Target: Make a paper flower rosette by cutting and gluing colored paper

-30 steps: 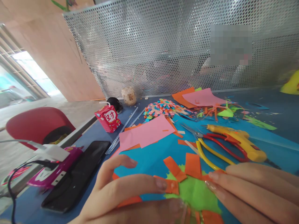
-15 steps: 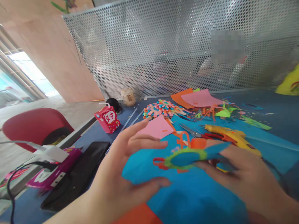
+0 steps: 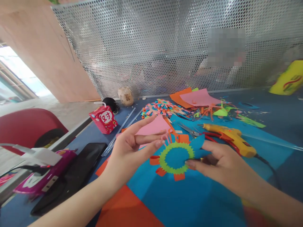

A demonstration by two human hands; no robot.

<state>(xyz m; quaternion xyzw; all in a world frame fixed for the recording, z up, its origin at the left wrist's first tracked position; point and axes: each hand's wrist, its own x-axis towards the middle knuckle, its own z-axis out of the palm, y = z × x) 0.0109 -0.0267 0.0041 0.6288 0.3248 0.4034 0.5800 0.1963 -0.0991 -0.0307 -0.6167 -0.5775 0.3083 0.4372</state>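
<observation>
My right hand (image 3: 221, 162) grips a paper flower by its right side, thumb on the front. The flower has a blue round middle (image 3: 175, 157), a green zigzag ring (image 3: 163, 160), orange paper loops (image 3: 179, 177) and blue petals (image 3: 197, 142) near my fingers. My left hand (image 3: 136, 142) is at its upper left, thumb and fingers pinched on a small pink paper loop (image 3: 165, 137) at the flower's edge. Whether the loop touches the ring I cannot tell. Below lies blue paper (image 3: 189, 201), with orange paper (image 3: 125, 208) at the lower left.
A yellow glue gun (image 3: 233, 137) and scissors (image 3: 190, 130) lie behind my right hand. Farther back are finished paper flowers (image 3: 163, 107), pink paper (image 3: 199, 96) and scraps (image 3: 221, 111). Left stand a red drink carton (image 3: 103, 119), a black phone (image 3: 71, 176) and a purple power strip (image 3: 47, 176).
The flower has turned from edge-on to face me and shifted slightly left. My left hand's thumb and fingers, apart before, have closed on the pink loop.
</observation>
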